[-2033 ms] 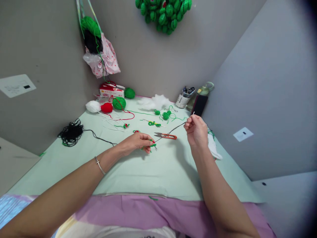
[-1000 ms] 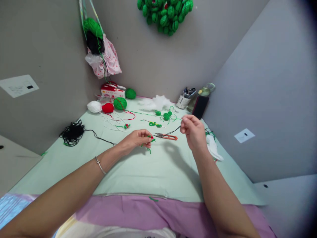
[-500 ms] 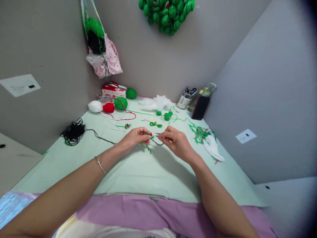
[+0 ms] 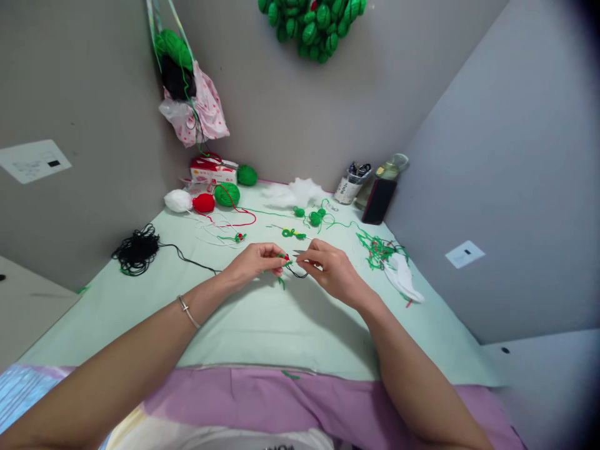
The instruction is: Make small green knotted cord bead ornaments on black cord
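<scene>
My left hand [image 4: 255, 264] pinches a small green and red crocheted piece [image 4: 284, 259] just above the pale green tablecloth [image 4: 281, 325]. My right hand [image 4: 332, 270] is closed in a pinch right beside it, holding a needle with black thread [image 4: 297, 272] that loops down between the two hands. The needle itself is barely visible at my fingertips. The two hands almost touch at the middle of the table.
Behind my hands lie white [image 4: 178, 200], red [image 4: 203, 203] and green yarn balls [image 4: 227, 194], a black yarn tangle [image 4: 135, 249] at left, green scraps [image 4: 377, 249] and white cloth [image 4: 404, 280] at right, a jar of tools [image 4: 349, 183] and a dark phone [image 4: 377, 201] against the wall.
My right hand came down from up at the right, where it held the black thread taut, to meet my left hand; the thread now hangs in a slack loop and the scissors are hidden.
</scene>
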Demonstrator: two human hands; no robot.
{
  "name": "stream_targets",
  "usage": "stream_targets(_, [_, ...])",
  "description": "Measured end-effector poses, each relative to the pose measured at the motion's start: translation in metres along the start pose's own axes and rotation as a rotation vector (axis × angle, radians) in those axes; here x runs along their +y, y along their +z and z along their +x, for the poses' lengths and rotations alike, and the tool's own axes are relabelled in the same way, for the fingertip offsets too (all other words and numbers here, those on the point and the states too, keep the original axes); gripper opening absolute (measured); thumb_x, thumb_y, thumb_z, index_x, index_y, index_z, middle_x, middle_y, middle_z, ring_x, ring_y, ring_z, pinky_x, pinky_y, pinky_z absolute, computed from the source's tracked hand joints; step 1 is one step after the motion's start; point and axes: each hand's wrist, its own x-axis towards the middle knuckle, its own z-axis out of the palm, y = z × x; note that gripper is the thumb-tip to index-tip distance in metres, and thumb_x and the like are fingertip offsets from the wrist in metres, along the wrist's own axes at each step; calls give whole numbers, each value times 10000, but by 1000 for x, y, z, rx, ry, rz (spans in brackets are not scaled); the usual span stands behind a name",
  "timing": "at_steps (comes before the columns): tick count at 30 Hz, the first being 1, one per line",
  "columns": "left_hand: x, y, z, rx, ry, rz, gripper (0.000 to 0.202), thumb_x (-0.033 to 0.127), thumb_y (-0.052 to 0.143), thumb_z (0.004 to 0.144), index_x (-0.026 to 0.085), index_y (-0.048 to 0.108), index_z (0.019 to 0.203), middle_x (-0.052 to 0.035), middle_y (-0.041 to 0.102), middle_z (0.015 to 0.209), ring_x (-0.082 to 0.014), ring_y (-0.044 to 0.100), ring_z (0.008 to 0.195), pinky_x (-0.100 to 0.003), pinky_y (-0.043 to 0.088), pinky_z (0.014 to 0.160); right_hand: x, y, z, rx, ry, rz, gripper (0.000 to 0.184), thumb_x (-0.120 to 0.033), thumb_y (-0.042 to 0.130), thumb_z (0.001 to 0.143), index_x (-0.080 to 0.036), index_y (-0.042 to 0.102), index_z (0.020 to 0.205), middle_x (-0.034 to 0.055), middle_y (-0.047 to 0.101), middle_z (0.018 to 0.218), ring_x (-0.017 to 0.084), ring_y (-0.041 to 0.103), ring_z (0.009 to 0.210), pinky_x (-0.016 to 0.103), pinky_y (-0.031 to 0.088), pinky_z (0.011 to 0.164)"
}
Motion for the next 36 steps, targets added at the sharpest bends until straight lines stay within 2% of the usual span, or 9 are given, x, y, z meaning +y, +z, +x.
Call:
stream_targets(8, [5,-12,-2,-113,-7,85,315,395,716,777,152,717,978,-54,722,757,-180,679,729,-271,405,626,4,-4,-1,-13,43,124,146,-165,580,919,-213,718,913,12,550,798,112,524,707,227,364,629])
stream_targets(23, [13,-11,-8,-214,1,101,276,399,682,821,169,718,969,-56,721,841,-168,669,755,-270,399,653,7,-9,1,-92,46,211,168,-195,586,925,-218,749,961,3,504,771,110,500,691,237,378,657])
stream_targets(27, [10,-10,-6,-173,22,65,266,389,695,812,175,702,970,-38,712,819,-161,672,758,-264,409,662,5,-9,0,-77,71,203,185,-191,571,927,-222,743,990,1,503,760,110,491,670,238,368,640])
stream_targets(32, [2,-2,-1,-50,63,-15,280,359,763,733,160,668,905,-6,677,750,-140,646,712,-292,475,752,-6,-6,-1,-65,100,104,199,-198,543,936,-214,729,1006,9,522,771,108,482,657,238,342,616])
stream_targets(36, [2,3,-1,31,89,-16,269,344,758,716,157,634,864,5,650,716,-134,621,687,-298,492,744,-12,-1,-1,-78,122,71,239,-161,512,933,-218,724,1027,14,531,784,112,496,670,239,334,609])
